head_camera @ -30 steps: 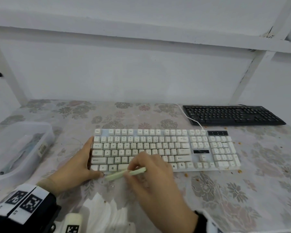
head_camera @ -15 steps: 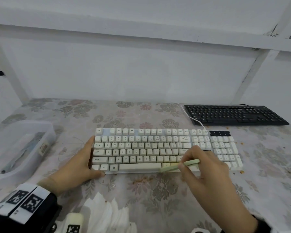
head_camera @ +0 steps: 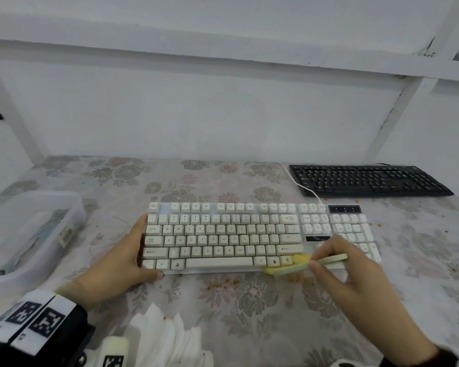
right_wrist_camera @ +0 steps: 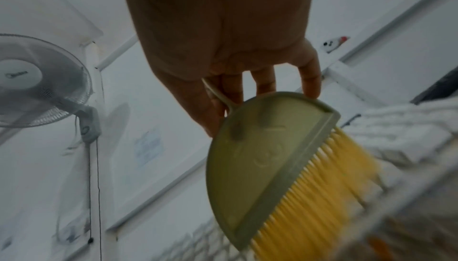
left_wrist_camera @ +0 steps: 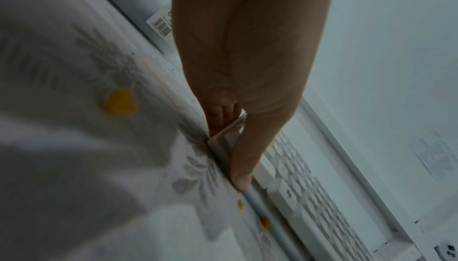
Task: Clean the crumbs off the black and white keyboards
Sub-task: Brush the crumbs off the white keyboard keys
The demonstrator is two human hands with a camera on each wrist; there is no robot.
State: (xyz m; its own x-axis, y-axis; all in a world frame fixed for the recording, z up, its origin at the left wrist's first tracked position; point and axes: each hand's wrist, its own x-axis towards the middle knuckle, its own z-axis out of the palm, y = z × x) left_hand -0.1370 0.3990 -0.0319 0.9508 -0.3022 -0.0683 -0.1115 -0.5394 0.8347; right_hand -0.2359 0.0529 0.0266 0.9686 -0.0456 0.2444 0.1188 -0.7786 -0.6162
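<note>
The white keyboard (head_camera: pixel 223 234) lies in the middle of the flowered table, and the black keyboard (head_camera: pixel 366 180) sits at the back right. My left hand (head_camera: pixel 141 250) grips the white keyboard's left front corner (left_wrist_camera: pixel 223 147), thumb along the front edge. A small green brush (head_camera: pixel 326 260) with yellow bristles (right_wrist_camera: pixel 322 183) is pinched in my right hand (head_camera: pixel 313 263). The bristles touch the bottom key row near the right Ctrl key. Orange crumbs (head_camera: pixel 297 280) lie on the cloth in front of the brush, more crumbs (head_camera: pixel 379 224) sit right of the keyboard.
A clear plastic box (head_camera: pixel 32 229) stands at the left edge. White tissues (head_camera: pixel 164 337) lie at the near edge between my arms. The white keyboard's cable (head_camera: pixel 300 184) runs back past the black keyboard. A fan (right_wrist_camera: pixel 37 81) hangs on the wall.
My right hand has carried the brush rightwards along the white keyboard's front row, from the left end to near the right Ctrl key. The left hand has stayed on the corner.
</note>
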